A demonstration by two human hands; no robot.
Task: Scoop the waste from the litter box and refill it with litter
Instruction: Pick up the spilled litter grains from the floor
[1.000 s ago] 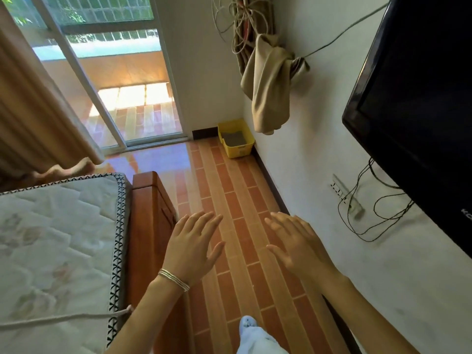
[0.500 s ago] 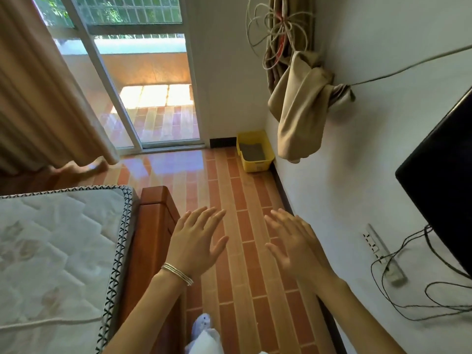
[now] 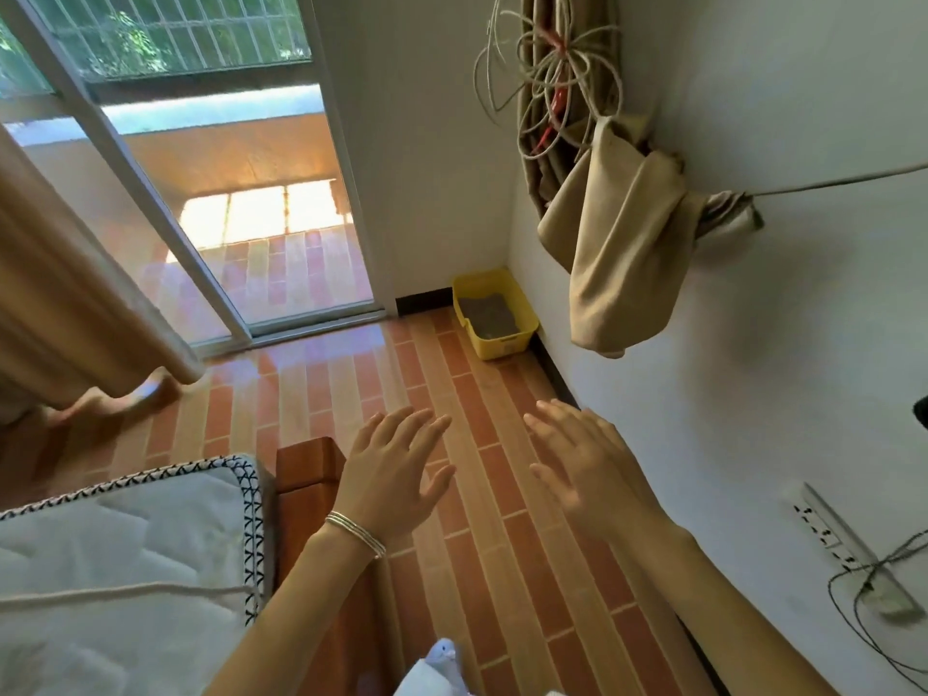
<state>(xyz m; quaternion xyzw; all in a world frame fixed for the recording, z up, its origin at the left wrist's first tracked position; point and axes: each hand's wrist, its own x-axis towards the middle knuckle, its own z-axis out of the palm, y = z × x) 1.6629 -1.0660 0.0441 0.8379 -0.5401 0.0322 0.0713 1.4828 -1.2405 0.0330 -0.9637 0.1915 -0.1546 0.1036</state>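
A yellow litter box (image 3: 503,344) with grey litter (image 3: 489,316) inside stands on the floor in the far corner against the white wall. My left hand (image 3: 394,469), with thin bracelets on the wrist, is held out flat over the floor, fingers spread and empty. Beside it my right hand (image 3: 582,462) is stretched out the same way, also empty. Both hands are well short of the box. No scoop or litter bag shows.
A bed with a white mattress (image 3: 115,555) and wooden frame (image 3: 306,474) fills the lower left. A sliding glass door (image 3: 241,233) and curtain (image 3: 65,293) are at left. Tied cloth (image 3: 622,243) and coiled cables (image 3: 552,77) hang on the right wall; a power strip (image 3: 848,550) sits lower.
The view has advanced along the tiled floor toward the corner; the litter box is larger and closer, and the black television has left the frame. Both hands stay open in front.
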